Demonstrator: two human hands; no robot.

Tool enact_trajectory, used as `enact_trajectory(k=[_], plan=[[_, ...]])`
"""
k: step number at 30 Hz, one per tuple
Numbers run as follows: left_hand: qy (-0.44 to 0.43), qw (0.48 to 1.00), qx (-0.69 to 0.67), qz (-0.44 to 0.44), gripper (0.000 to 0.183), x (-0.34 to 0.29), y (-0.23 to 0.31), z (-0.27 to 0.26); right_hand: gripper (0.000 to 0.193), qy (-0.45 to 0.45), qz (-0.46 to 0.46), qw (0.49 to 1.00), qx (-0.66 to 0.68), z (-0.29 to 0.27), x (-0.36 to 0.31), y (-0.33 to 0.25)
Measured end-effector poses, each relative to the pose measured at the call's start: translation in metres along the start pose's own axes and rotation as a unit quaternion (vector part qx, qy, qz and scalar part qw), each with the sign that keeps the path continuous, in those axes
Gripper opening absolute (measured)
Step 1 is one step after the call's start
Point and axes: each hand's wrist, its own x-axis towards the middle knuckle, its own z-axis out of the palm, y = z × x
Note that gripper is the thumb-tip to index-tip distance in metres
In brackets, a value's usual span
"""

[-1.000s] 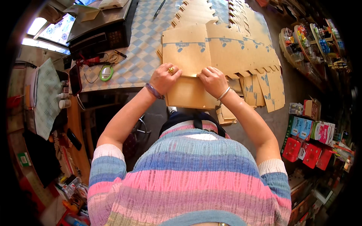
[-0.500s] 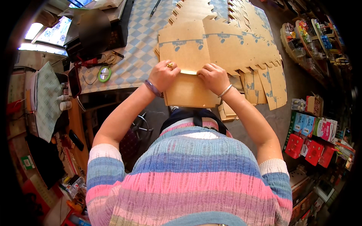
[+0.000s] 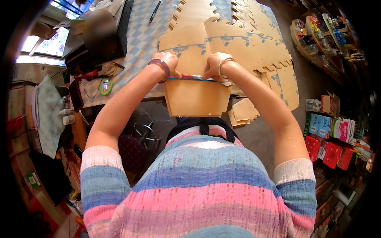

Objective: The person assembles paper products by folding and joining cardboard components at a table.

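Observation:
A brown cardboard sheet [image 3: 198, 97] lies across the table's near edge, one panel sloping down toward me. Between my thumbs, along a crease, runs a narrow red and blue strip [image 3: 194, 77]. My left hand [image 3: 168, 62], wearing a dark bangle, is closed on the left part of that crease. Gripping the right part is my right hand [image 3: 216, 65], with a silver bangle; its fingertips are partly hidden. Beyond both hands lies flat cardboard [image 3: 186, 39] with blue print, its corner near my left knuckles.
Notched cardboard pieces [image 3: 254, 47] cover the table's right side. On the checked tablecloth [image 3: 141, 43] lie a pen [image 3: 155, 11] and a green tape roll [image 3: 106, 86]. A black machine [image 3: 99, 39] stands far left. Folded cardboard [image 3: 243, 112] sits low at right, near a stool [image 3: 137, 148].
Both hands have moved slightly away from me along the cardboard. The crease between them now shows a red and blue strip where it shone bright before, and the near panel looks wider.

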Motion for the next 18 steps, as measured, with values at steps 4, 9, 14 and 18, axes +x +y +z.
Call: enact_trajectory(k=[4, 9, 14, 18], plan=[[0.161, 0.985, -0.007, 0.061, 0.027, 0.012, 0.013, 0.042, 0.038, 0.029, 0.03, 0.999, -0.008, 0.001, -0.001, 0.0], [0.378, 0.921, -0.064, 0.065, 0.057, 0.042, 0.053, 0.075, 0.04, 0.115, -0.004, 0.993, 0.002, 0.028, 0.009, 0.014], [0.35, 0.933, -0.069, 0.045, 0.054, 0.044, 0.055, 0.076, 0.033, 0.202, -0.102, 0.968, 0.103, 0.048, -0.012, 0.026], [0.345, 0.935, -0.075, 0.038, 0.054, 0.046, 0.054, 0.078, 0.019, 0.508, -0.091, 0.839, 0.171, 0.092, 0.02, 0.014]])
